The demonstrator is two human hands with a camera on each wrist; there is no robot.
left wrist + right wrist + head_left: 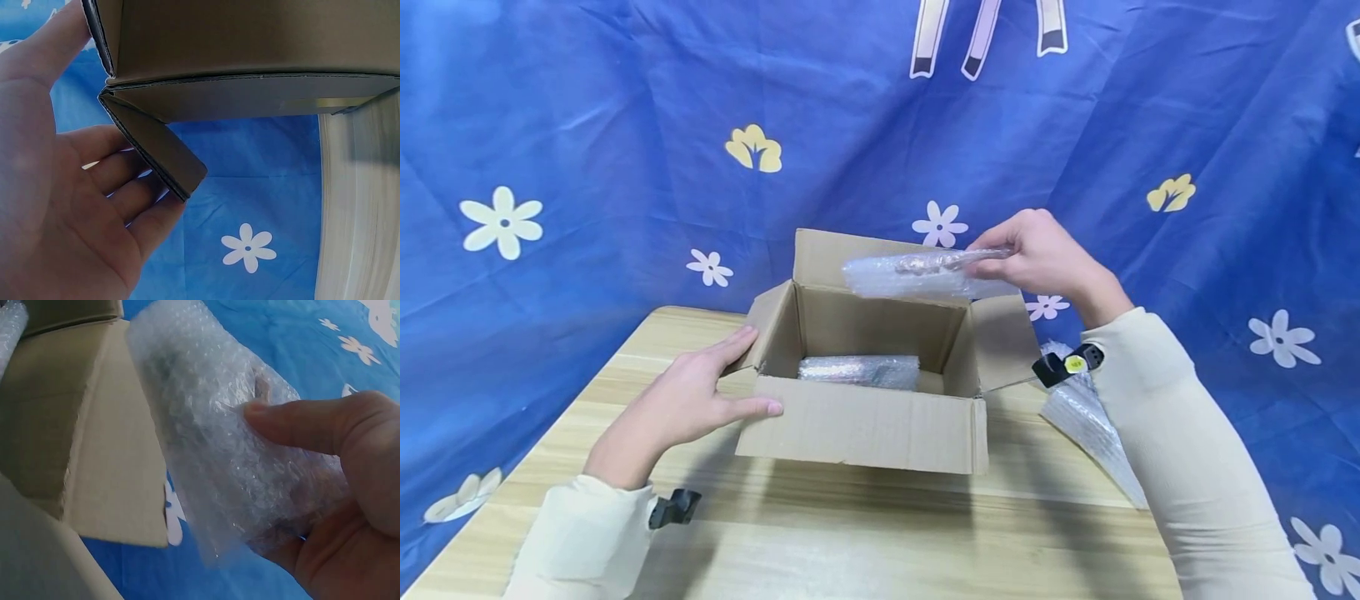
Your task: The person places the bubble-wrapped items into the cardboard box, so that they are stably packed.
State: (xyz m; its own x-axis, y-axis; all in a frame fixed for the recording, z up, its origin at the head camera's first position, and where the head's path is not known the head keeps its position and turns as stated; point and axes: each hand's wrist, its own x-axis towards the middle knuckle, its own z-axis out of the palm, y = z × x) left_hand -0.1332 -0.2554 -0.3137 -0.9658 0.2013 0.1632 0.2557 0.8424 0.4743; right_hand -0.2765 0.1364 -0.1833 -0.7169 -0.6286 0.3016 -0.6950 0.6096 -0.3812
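Note:
An open cardboard box (865, 425) stands on the table with its flaps folded outward. My left hand (688, 396) holds the box at its near left corner, thumb on the front flap and fingers against the left flap (156, 147). Above the back of the box, my right hand (1037, 258) pinches one end of a clear bubble-wrapped package (910, 273). In the right wrist view the package (194, 419) lies between thumb and fingers; its contents are too blurred to make out. Inside the box rests another bubble-wrapped roll (861, 371).
More bubble wrap (1086, 417) lies on the table to the right of the box, partly behind my right forearm. The wooden table (820, 533) reaches back to a blue cloth (850, 150) with flower prints hanging behind it.

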